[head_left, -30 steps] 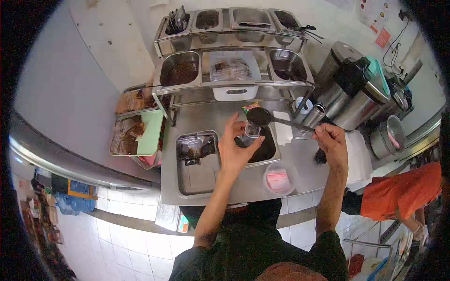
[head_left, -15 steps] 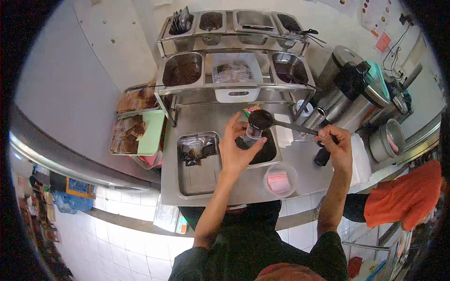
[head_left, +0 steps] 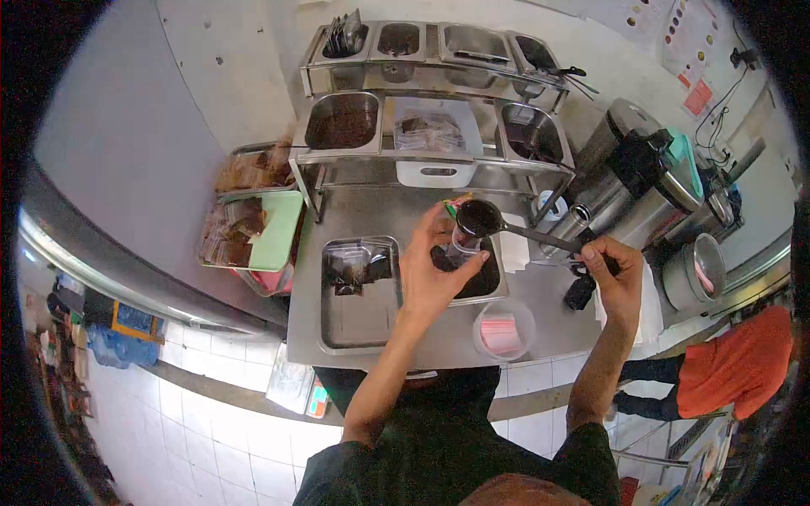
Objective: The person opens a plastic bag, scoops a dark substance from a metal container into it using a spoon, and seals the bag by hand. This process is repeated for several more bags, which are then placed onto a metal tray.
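Observation:
In the head view my right hand [head_left: 616,271] grips the far end of a black ladle [head_left: 540,237]. Dark liquid or sauce sits in the ladle's round bowl, over the mouth of a small clear plastic cup [head_left: 465,241]. My left hand [head_left: 424,271] is wrapped round that cup, thumb on the near side. How full the cup is, the ladle partly hides. Beneath them lies a metal pan [head_left: 488,291] with dark contents. A steel tray [head_left: 363,331] with dark clear-wrapped packets is left of my left hand.
A round clear tub [head_left: 530,344] with pink slips sits near the counter's front edge. Behind stands a two-tier rack [head_left: 354,152] of steel pans. Large steel flasks [head_left: 634,198] crowd the right; a green tray [head_left: 283,232] of packets is left. A person in orange [head_left: 734,363] is at far right.
The view has shifted slightly. My right hand and the ladle handle sit a little further right in view; the ladle bowl stays over the cup, which my left hand still holds.

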Available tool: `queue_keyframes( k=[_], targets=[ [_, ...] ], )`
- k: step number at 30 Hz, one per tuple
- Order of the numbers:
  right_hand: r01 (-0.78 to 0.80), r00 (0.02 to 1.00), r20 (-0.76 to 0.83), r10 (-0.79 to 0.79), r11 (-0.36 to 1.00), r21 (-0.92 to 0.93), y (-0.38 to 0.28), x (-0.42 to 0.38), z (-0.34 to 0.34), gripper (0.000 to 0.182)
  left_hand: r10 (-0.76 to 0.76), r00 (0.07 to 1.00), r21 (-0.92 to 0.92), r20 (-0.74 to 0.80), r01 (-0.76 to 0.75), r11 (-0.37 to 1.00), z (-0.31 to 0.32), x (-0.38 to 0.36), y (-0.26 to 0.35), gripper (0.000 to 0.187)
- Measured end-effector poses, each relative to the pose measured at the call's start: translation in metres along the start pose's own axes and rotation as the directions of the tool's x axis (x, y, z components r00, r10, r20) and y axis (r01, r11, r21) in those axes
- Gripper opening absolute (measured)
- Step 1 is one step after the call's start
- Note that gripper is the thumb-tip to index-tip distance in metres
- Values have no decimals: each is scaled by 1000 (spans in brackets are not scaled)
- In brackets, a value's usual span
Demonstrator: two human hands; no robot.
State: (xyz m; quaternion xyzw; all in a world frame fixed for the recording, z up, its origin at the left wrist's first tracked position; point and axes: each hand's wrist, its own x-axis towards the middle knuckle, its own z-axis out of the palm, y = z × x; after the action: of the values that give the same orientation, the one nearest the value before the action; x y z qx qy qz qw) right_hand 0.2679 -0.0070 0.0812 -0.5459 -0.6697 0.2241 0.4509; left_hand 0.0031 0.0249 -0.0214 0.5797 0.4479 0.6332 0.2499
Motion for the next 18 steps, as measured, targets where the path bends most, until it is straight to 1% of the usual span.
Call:
queue_keyframes(
  k=[3,5,8,11,14,18],
  targets=[
    [58,998,-13,-58,998,20,-2,0,2,26,0,1000,25,-12,0,1000,-1,2,5,89],
    [113,993,-25,-114,993,-29,-1,0,1,24,-8,1000,33,-17,9,999,-1,2,6,89],
    [157,987,-31,-160,983,-90,-7,-2,0,21,30,999,-27,-21,-30,999,1,2,-3,89],
    [205,976,-54,-213,971,-125,-11,-3,3,19,76,997,4,-27,-75,997,3,2,-8,89],
    [256,961,-62,-270,950,-177,-16,-4,4,16,37,999,0,-28,-37,999,4,3,-6,88],
    [297,944,-76,-320,930,-217,-15,-6,5,14,43,998,21,-41,-42,999,6,3,-8,88]
  ],
)
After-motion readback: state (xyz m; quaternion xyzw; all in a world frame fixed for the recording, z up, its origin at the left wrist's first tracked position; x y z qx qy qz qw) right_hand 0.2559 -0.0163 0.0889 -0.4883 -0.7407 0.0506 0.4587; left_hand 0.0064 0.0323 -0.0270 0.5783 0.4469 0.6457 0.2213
